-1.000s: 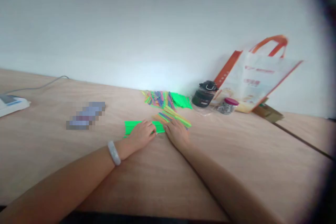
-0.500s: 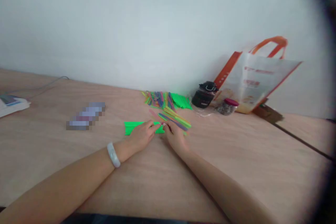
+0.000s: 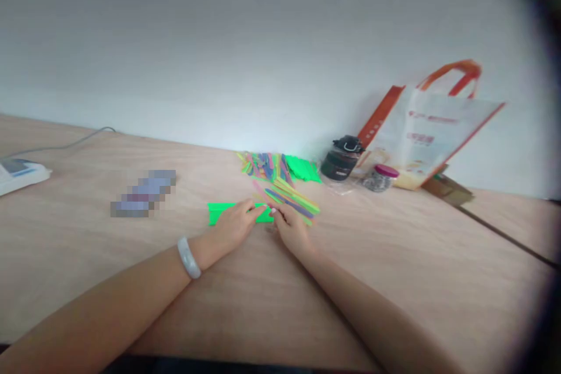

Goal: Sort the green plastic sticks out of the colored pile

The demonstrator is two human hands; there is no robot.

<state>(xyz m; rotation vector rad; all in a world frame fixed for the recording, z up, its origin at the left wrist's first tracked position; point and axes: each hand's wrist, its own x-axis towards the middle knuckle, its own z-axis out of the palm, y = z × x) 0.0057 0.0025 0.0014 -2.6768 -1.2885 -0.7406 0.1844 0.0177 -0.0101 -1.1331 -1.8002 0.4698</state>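
Bright green flat sticks [image 3: 215,214] lie side by side on the table, crosswise in front of me. My left hand [image 3: 236,223] rests on them with its fingers stretched out to the right, and a pale bangle circles that wrist. At their right end, my right hand [image 3: 290,227] has its fingers curled in a pinch; what exactly it grips is too small to make out. The fingertips of both hands nearly meet. Just beyond the right hand lie loose coloured sticks [image 3: 294,196], yellow, blue, pink and orange.
Farther back are a mixed pile of coloured sticks [image 3: 265,166] and a green pile [image 3: 303,169]. A black bottle [image 3: 340,159], a red-lidded jar [image 3: 380,178] and a carrier bag [image 3: 432,134] stand at right. A blurred-out flat object [image 3: 144,193] and a white device [image 3: 24,175] with a cable lie left.
Both hands stay in nearly the same place over the green sticks, with only very slight finger movement. The picture's lighting looks different.
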